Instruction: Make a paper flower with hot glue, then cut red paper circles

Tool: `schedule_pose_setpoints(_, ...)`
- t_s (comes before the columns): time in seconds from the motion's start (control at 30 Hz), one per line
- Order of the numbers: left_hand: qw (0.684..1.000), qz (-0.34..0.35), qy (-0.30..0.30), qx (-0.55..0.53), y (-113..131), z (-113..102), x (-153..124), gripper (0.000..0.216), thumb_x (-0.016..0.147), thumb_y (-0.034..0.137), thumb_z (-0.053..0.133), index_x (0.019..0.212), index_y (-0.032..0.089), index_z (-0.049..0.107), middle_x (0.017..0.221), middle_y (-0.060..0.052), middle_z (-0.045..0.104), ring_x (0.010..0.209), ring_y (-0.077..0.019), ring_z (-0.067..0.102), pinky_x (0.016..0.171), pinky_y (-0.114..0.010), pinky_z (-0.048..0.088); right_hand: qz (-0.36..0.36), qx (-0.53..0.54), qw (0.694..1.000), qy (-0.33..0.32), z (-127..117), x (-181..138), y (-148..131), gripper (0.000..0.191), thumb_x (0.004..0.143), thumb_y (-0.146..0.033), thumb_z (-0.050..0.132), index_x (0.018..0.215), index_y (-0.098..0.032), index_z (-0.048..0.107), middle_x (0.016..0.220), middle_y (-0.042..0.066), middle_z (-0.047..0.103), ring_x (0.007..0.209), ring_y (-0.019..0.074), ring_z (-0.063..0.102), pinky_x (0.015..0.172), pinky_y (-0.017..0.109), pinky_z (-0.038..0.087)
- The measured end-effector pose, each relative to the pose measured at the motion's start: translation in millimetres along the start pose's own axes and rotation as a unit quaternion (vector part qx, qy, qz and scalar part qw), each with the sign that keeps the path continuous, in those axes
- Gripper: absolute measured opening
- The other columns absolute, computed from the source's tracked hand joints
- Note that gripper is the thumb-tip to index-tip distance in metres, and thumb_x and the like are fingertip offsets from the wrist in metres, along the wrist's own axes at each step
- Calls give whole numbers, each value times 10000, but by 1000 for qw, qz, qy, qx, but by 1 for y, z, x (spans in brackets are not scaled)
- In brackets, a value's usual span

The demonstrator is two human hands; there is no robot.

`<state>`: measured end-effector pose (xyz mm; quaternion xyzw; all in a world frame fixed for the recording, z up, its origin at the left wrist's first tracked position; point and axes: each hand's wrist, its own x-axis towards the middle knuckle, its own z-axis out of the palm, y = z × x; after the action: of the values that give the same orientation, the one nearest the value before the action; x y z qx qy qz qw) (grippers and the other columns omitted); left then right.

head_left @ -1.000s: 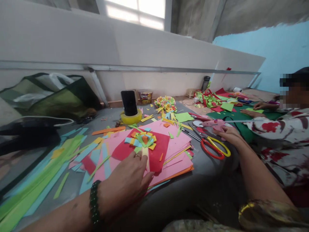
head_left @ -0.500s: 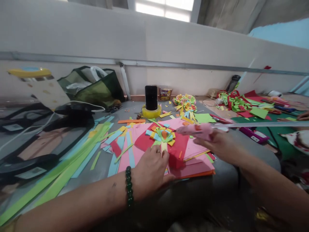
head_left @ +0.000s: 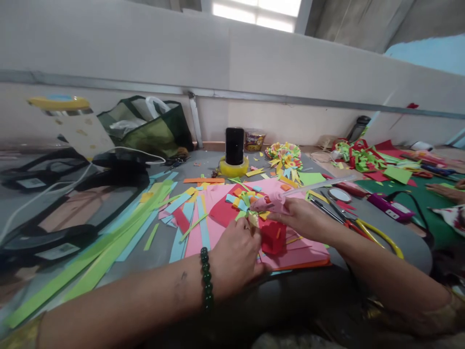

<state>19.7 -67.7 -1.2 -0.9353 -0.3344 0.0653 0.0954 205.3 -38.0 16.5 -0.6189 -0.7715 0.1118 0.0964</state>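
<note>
My right hand is closed around a pink hot glue gun, with a long clear glue stick jutting from its back. The nozzle is over the lower part of a blue, yellow and green paper loop flower; whether it touches cannot be made out. My left hand pinches a pale yellow paper strip just below the flower. Under both lies red paper on a stack of pink sheets. The gun and my right hand hide part of the flower.
Coloured paper strips spread across the left. A phone stands in a yellow tape roll. Finished rosettes sit behind. Scissors lie at right, near a purple device. Another person's hand shows at far right.
My right hand has moved the glue gun left and down, bringing its nozzle over the flower's lower part. My left hand still pinches the strip. The view has shifted slightly.
</note>
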Motion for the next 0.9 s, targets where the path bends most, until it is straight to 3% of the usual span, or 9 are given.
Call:
schedule_pose_setpoints(0.27, 1000, 0, 15, -15, -1, 4, 0, 669, 891, 620, 549, 1167, 23, 670, 1181, -259, 657, 997, -335, 607, 809, -425, 457, 26, 0, 999, -28, 0, 2, -4, 339, 913, -473, 569, 836, -167, 694, 792, 74, 711, 706, 189, 625, 596, 259, 363)
schedule_pose_setpoints(0.4, 1000, -1, 15, -13, -1, 3, -1, 664, 900, 616, 536, 1176, 25, 663, 1196, -261, 647, 1003, -340, 599, 821, -433, 459, 44, -20, 999, -25, -1, -1, -3, 395, 896, -546, 573, 790, -177, 670, 698, 51, 664, 631, 176, 580, 564, 262, 336)
schedule_pose_setpoints(0.6, 1000, 3, 7, -20, 0, 1, -1, 658, 913, 599, 522, 1186, 15, 657, 1175, -256, 657, 1017, -347, 592, 847, -433, 453, 13, 29, 999, 4, 2, -1, 4, 368, 888, -518, 580, 716, -196, 632, 661, 27, 628, 606, 163, 546, 551, 260, 340)
schedule_pose_setpoints(0.73, 1000, -9, -5, -22, -1, 0, -1, 659, 923, 600, 502, 1225, 28, 629, 1226, -248, 635, 1054, -345, 584, 868, -428, 450, 30, 37, 999, 4, 2, 0, 3, 397, 872, -521, 591, 635, -206, 545, 595, -3, 553, 553, 139, 475, 518, 258, 308)
schedule_pose_setpoints(0.9, 1000, -1, -6, -26, -1, 2, -2, 646, 920, 619, 491, 1168, 44, 651, 1143, -223, 664, 1038, -338, 576, 880, -432, 444, 35, 50, 998, -23, -2, -6, 2, 436, 845, -536, 605, 583, -218, 465, 569, -19, 510, 538, 128, 464, 506, 252, 310)
